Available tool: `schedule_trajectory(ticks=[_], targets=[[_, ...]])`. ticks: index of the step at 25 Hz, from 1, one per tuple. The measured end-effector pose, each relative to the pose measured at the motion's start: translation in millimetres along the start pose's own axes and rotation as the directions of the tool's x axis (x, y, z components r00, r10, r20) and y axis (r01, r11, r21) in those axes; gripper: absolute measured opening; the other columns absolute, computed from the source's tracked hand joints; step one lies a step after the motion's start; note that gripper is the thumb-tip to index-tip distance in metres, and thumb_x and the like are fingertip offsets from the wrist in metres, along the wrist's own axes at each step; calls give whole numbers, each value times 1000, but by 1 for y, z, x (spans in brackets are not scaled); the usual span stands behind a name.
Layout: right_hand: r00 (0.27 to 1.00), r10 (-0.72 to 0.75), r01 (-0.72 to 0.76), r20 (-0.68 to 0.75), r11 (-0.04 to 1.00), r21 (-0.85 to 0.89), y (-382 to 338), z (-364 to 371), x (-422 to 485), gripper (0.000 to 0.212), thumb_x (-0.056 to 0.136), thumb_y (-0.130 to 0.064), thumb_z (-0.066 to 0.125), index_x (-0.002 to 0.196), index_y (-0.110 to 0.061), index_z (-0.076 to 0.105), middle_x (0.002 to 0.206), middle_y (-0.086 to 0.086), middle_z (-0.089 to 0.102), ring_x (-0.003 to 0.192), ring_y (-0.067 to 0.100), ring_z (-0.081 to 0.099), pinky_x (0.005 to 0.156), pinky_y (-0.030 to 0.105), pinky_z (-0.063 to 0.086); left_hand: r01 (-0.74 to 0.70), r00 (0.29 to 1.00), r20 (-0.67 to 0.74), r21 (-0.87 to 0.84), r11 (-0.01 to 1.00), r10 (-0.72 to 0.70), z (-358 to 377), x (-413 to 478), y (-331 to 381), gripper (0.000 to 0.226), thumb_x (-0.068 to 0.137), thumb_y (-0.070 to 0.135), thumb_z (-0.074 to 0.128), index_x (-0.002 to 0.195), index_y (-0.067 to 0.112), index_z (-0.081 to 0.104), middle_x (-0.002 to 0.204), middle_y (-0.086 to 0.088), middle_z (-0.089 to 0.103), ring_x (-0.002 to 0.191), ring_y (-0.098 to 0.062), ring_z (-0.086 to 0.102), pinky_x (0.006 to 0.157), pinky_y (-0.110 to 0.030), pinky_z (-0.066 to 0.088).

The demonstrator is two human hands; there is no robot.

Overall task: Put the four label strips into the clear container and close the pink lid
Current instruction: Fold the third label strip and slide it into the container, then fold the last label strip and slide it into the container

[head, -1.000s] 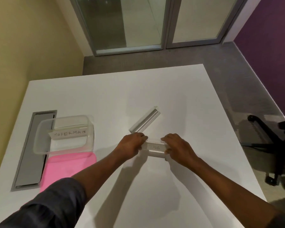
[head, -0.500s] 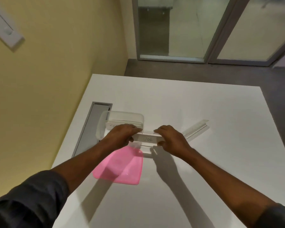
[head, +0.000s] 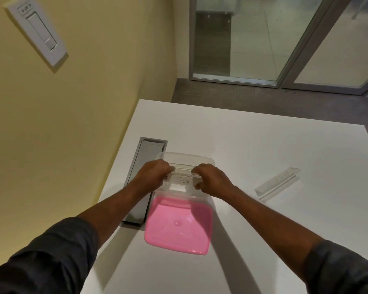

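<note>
Head view: both hands hold one label strip (head: 184,181), the one with handwriting on it, level over the open clear container (head: 186,160). The left hand (head: 152,174) pinches its left end and the right hand (head: 210,179) its right end, fingers clamped on the strip. Gripping at both ends probably keeps the long, narrow piece straight so it can drop lengthwise between the container walls. The container sits on the white tabletop (head: 263,145), just beside a grey cable hatch (head: 143,166), and something white already shows through its near wall; I cannot tell how many strips are in there. The pink lid (head: 179,225) lies flat directly in front of the container, touching or nearly so, handy for closing afterwards. One more strip (head: 277,184) waits well apart to the right, so the filling is not finished.
</note>
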State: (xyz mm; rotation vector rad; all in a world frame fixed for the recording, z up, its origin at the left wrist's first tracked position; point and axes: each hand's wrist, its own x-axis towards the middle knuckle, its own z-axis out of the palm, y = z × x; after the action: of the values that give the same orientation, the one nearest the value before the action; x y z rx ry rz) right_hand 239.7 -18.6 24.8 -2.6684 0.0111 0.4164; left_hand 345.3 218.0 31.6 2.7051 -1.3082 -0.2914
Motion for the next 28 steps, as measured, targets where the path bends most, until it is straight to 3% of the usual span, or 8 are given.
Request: schedule_trajectory(ticks=[4, 8, 12, 20, 24, 28], targets=[[998, 12, -8, 62, 998, -56, 0, 17, 19, 56, 80, -14, 81, 133, -15, 65, 128, 6, 68, 118, 30, 64, 84, 42, 58, 33, 988, 149, 5, 999, -33, 13, 10, -8, 40, 88, 0, 72, 124, 17, 79, 109, -5, 80, 101, -26, 76, 82, -33, 57], [991, -10, 25, 132, 993, -114, 3, 36, 29, 29, 82, -5, 68, 110, -12, 71, 111, 8, 72, 104, 32, 69, 74, 36, 56, 25, 964, 264, 37, 999, -34, 31, 18, -15, 28, 86, 9, 77, 112, 20, 82, 104, -5, 81, 95, -26, 77, 77, -33, 57], [979, 9, 16, 206, 993, -118, 6, 48, 36, 29, 77, -1, 65, 103, -11, 73, 107, 8, 74, 100, 30, 71, 76, 38, 61, 12, 948, 316, 36, 999, -23, 47, 23, -19, 26, 82, 10, 83, 108, 17, 82, 106, -10, 80, 97, -29, 76, 73, -32, 49], [986, -17, 47, 163, 983, -180, 4, 56, 38, 29, 80, -2, 67, 108, -8, 71, 109, 10, 72, 101, 33, 70, 67, 31, 46, -26, 954, 298, 22, 999, 19, 57, 25, -24, 41, 82, 12, 85, 122, 18, 78, 120, -9, 77, 107, -30, 73, 79, -33, 50], [987, -25, 53, 157, 984, -173, 3, 53, 37, 33, 80, -4, 70, 113, -6, 70, 115, 10, 72, 105, 33, 69, 72, 34, 52, -26, 965, 263, 4, 1000, 24, 57, 25, -22, 37, 82, 11, 85, 118, 17, 78, 116, -9, 78, 102, -27, 74, 75, -28, 43], [994, 10, 1, 112, 995, -98, 2, 43, 31, 38, 81, -10, 77, 118, -9, 70, 119, 7, 71, 109, 31, 69, 80, 43, 60, 25, 987, 158, -62, 998, -15, 52, 24, -19, 41, 87, 28, 85, 127, 21, 75, 121, -5, 78, 108, -25, 72, 85, -34, 54]])
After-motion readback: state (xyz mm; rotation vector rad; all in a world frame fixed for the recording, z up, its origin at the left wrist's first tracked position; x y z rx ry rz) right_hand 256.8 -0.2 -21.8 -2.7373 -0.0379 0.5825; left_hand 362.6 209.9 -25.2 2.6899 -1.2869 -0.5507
